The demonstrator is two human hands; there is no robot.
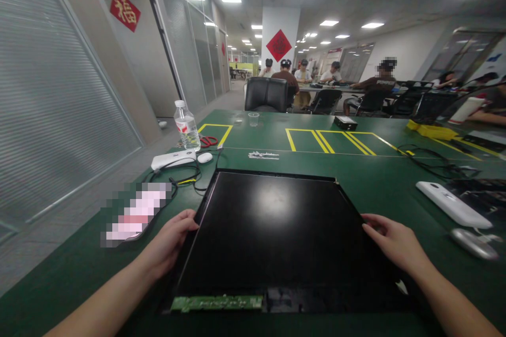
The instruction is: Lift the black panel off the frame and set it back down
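Your left hand and right hand pinch the panel between them — steadying it, seemingly. Shifting it would want even grip.

Black panel, green circuit board, yellow-lined green table

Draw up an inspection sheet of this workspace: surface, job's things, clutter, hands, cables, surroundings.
Surface: green table, marked with yellow tape.
Job's things: black panel, with a green circuit board along its near edge.
Clutter: upright bottle, red scissors, cup; pixelated item, unidentifiable.
Hands: left hand holds the panel's left edge, right hand its right edge.
Cables: black cables lie left and right, beyond the hands.
Surroundings: people at a farther table; black chair beyond the green one.
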